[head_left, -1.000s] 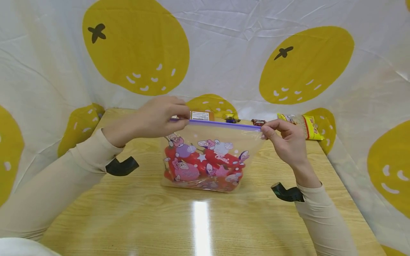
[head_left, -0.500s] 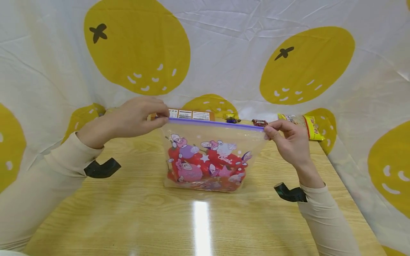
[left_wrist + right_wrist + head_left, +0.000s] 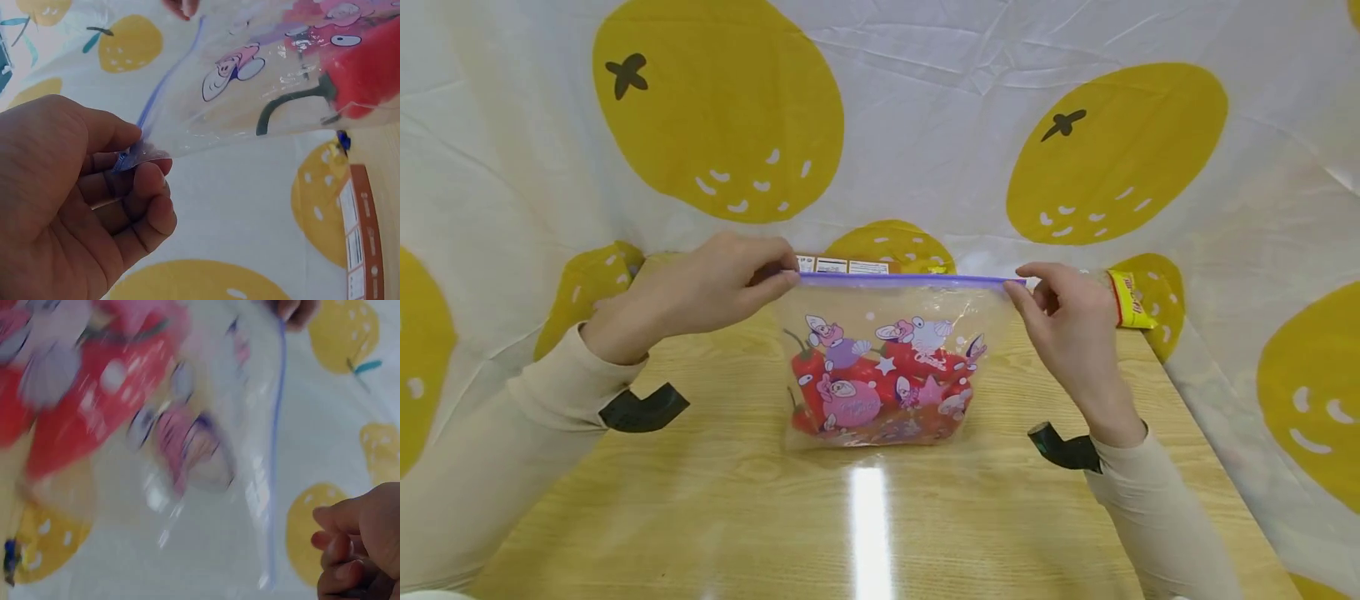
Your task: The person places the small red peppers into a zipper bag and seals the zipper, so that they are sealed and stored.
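Observation:
A clear zip bag [image 3: 880, 375] with a purple zip strip [image 3: 910, 281] and pink cartoon prints stands upright on the table. Red peppers [image 3: 369, 75] with green stems show through its side. My left hand [image 3: 722, 283] pinches the left end of the strip between thumb and fingers; the left wrist view shows the corner of the bag [image 3: 147, 150] in that grip. At the other end is my right hand [image 3: 1067, 333], its thumb and forefinger apart. A gap separates this right hand [image 3: 362, 544] from the strip [image 3: 275, 456] in the right wrist view.
Behind the bag lie a brown box [image 3: 850, 266] with white label panels and a yellow-and-red snack packet [image 3: 1131, 300]. A cloth [image 3: 925, 125] printed with yellow fruit hangs around the wooden table [image 3: 737, 517].
My left hand slid left along the strip to its end, then kept its grip there. My right hand let go of the right corner and moved slightly left; the bag's top straightened.

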Motion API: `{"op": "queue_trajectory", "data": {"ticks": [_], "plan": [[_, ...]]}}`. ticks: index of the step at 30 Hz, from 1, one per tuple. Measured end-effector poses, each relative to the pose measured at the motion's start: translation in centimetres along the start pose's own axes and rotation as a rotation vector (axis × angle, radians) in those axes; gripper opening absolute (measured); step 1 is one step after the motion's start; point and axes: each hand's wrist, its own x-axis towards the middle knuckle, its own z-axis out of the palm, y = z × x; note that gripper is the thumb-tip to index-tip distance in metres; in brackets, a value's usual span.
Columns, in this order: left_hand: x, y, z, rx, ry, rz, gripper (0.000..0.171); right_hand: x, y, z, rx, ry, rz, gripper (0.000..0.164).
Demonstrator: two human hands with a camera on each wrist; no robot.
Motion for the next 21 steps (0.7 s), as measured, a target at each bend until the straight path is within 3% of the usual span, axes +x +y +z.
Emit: {"op": "queue_trajectory", "data": {"ticks": [5,7,9,11,13,14,16,18,21], "plan": [[-0.4,1.5,-0.3,-0.044,0.028,0.060,0.010,0.4,-5.0,1.2,0.137,-0.253,-0.051,0.053],[-0.6,2.2,-0.3,-0.063,0.028,0.111,0.010,0.6,-6.0,1.9,0.177,-0.344,-0.047,0.050],[-0.9,2.8,-0.1,-0.134,0.000,0.153,0.009,0.8,-6.3,2.2,0.212,-0.363,-0.049,0.036],[-1.2,2.9,0.4,-0.307,-0.029,0.189,0.012,0.8,-6.3,2.2,0.251,-0.352,-0.051,0.018],[-1.5,2.4,1.4,-0.584,-0.055,0.206,0.021,0.8,-6.2,1.8,0.318,-0.330,-0.062,0.007],[-1.6,1.8,2.2,-0.741,-0.062,0.183,0.027,0.8,-6.2,1.5,0.360,-0.321,-0.072,0.008],[-1.7,0.5,4.6,-0.990,-0.044,0.066,0.036,0.9,-6.0,1.1,0.441,-0.299,-0.105,0.012],[-1.8,-0.7,7.8,-1.135,-0.026,-0.134,0.046,1.1,-6.0,0.9,0.542,-0.280,-0.139,0.012],[-2.3,-1.8,13.1,-1.341,-0.070,-0.485,0.058,1.3,-5.9,1.0,0.749,-0.255,-0.161,0.011]]}}
